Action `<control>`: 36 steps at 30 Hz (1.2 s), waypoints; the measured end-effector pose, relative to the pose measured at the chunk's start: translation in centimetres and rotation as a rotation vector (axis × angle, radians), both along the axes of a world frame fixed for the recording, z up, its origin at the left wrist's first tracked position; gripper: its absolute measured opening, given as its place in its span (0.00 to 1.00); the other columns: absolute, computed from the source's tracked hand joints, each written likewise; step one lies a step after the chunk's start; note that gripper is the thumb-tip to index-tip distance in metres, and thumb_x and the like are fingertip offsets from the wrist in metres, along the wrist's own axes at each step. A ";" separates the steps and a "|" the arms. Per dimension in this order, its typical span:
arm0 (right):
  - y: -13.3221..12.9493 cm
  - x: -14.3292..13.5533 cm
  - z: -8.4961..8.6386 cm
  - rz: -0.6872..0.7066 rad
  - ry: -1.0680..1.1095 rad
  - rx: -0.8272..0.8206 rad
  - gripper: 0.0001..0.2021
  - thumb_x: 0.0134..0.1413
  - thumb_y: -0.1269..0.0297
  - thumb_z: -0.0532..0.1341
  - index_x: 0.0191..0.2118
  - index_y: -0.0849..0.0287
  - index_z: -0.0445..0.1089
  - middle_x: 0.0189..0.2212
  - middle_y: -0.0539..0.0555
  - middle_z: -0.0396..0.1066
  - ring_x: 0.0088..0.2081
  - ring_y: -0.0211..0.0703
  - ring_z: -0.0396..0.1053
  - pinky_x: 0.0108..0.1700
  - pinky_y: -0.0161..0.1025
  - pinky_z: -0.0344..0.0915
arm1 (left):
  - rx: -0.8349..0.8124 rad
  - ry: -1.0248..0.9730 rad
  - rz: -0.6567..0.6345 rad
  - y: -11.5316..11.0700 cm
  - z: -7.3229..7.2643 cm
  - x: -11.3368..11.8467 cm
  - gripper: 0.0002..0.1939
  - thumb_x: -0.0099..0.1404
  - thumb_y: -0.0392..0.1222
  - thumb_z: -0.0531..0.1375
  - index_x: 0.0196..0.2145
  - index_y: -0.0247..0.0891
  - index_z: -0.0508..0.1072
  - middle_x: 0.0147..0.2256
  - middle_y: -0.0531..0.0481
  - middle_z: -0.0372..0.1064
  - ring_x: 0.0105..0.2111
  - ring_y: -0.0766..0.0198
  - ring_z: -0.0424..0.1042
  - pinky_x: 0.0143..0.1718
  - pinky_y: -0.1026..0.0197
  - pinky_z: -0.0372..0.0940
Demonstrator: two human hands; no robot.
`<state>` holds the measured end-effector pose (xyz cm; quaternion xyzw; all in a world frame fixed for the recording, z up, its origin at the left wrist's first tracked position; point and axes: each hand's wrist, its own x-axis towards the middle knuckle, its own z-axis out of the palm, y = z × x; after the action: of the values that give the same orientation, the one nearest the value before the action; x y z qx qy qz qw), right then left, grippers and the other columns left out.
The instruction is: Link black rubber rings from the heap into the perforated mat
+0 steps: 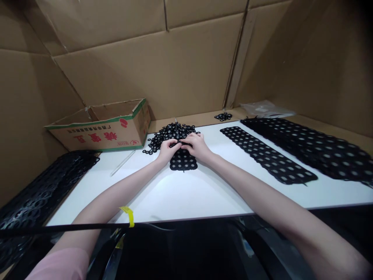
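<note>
Both hands meet at the top edge of a short black perforated mat point(183, 161) lying on the white board. My left hand point(169, 151) is closed, thumb and fingertips pinching black material at that edge. My right hand point(196, 146) is also closed on the black material, its fingertips nearly touching those of the left. The small parts between the fingers are too small to tell apart. Just behind the hands is a heap of loose black rings point(167, 133), partly hidden by them.
An open cardboard box point(99, 134) stands at back left, near a clear stick point(122, 162). Black ring sheets point(37, 182) lie far left. At right are a long perforated strip point(268, 155), stacked strips point(309, 146), a small ring pile point(223, 116) and a plastic bag point(266, 108). Cardboard walls surround the board.
</note>
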<state>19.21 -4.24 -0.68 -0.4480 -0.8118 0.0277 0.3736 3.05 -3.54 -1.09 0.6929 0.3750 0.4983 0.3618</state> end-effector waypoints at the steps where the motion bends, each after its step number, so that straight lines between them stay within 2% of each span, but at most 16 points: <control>1: -0.1 -0.1 0.0 -0.003 -0.022 0.028 0.09 0.53 0.68 0.61 0.40 0.55 0.75 0.35 0.56 0.75 0.42 0.48 0.65 0.44 0.47 0.48 | -0.006 -0.005 0.006 0.0 0.0 0.0 0.07 0.54 0.40 0.61 0.24 0.34 0.73 0.24 0.53 0.68 0.28 0.66 0.65 0.32 0.64 0.58; 7: -0.6 -0.4 0.1 -0.011 -0.071 0.083 0.10 0.56 0.68 0.58 0.40 0.54 0.75 0.35 0.55 0.75 0.42 0.49 0.64 0.44 0.49 0.45 | -0.017 -0.013 0.026 0.1 -0.1 0.1 0.07 0.54 0.40 0.61 0.22 0.34 0.72 0.22 0.53 0.67 0.25 0.67 0.64 0.30 0.64 0.57; 13: -0.7 -0.2 0.8 -0.066 0.043 -0.035 0.11 0.58 0.62 0.56 0.36 0.54 0.77 0.34 0.55 0.75 0.42 0.48 0.65 0.45 0.48 0.45 | 0.018 0.030 -0.003 -0.1 0.0 0.0 0.09 0.55 0.44 0.61 0.25 0.35 0.73 0.25 0.53 0.69 0.28 0.65 0.65 0.33 0.63 0.57; 17: -0.8 -0.6 0.9 -0.136 0.156 -0.130 0.12 0.56 0.62 0.56 0.30 0.54 0.76 0.32 0.53 0.75 0.40 0.48 0.66 0.44 0.47 0.46 | 0.064 0.068 -0.036 0.0 -0.1 0.0 0.11 0.57 0.47 0.60 0.27 0.35 0.73 0.26 0.52 0.69 0.29 0.64 0.65 0.33 0.63 0.58; 21: -0.8 -1.0 0.8 -0.192 0.203 -0.179 0.12 0.54 0.64 0.55 0.26 0.56 0.74 0.27 0.51 0.74 0.38 0.47 0.66 0.42 0.45 0.47 | 0.131 0.126 -0.030 0.2 -0.4 0.0 0.10 0.57 0.45 0.60 0.28 0.35 0.73 0.28 0.51 0.70 0.31 0.63 0.67 0.35 0.62 0.59; 24: -0.5 -1.1 0.7 -0.249 0.251 -0.210 0.14 0.53 0.64 0.54 0.21 0.58 0.72 0.22 0.50 0.72 0.33 0.45 0.67 0.39 0.43 0.48 | 0.151 0.178 -0.036 0.2 -0.5 0.0 0.08 0.57 0.43 0.60 0.30 0.35 0.73 0.30 0.50 0.72 0.32 0.62 0.68 0.35 0.62 0.60; 27: -0.1 -0.8 0.8 -0.291 0.288 -0.212 0.14 0.54 0.64 0.53 0.22 0.57 0.72 0.21 0.49 0.72 0.30 0.43 0.67 0.39 0.42 0.50 | 0.130 0.170 -0.042 0.1 -0.5 0.0 0.07 0.56 0.42 0.60 0.30 0.35 0.73 0.31 0.50 0.72 0.33 0.61 0.68 0.36 0.62 0.60; 30: 0.1 -0.1 1.1 -0.222 0.319 -0.176 0.12 0.54 0.63 0.55 0.25 0.56 0.74 0.26 0.49 0.75 0.33 0.44 0.68 0.39 0.42 0.54 | 0.059 0.077 -0.048 0.1 -0.3 0.0 0.07 0.55 0.42 0.61 0.28 0.35 0.73 0.29 0.51 0.71 0.32 0.62 0.67 0.37 0.61 0.60; 34: 0.1 1.3 1.4 -0.009 0.275 -0.136 0.10 0.53 0.59 0.58 0.35 0.54 0.76 0.35 0.51 0.76 0.42 0.47 0.68 0.44 0.42 0.59 | -0.048 -0.062 -0.072 0.2 -0.1 -0.2 0.05 0.53 0.41 0.62 0.26 0.36 0.73 0.27 0.53 0.69 0.30 0.64 0.66 0.36 0.62 0.59; 36: 0.3 2.0 1.4 0.070 0.256 -0.135 0.11 0.50 0.58 0.60 0.37 0.54 0.76 0.38 0.52 0.76 0.42 0.47 0.69 0.47 0.43 0.59 | -0.071 -0.097 -0.081 0.2 -0.2 -0.2 0.05 0.53 0.40 0.62 0.26 0.35 0.72 0.27 0.54 0.68 0.30 0.65 0.65 0.36 0.62 0.59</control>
<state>21.18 -3.94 0.76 -0.4362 -0.7690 0.1521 0.4419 2.83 -3.30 -1.25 0.6694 0.3459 0.5027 0.4238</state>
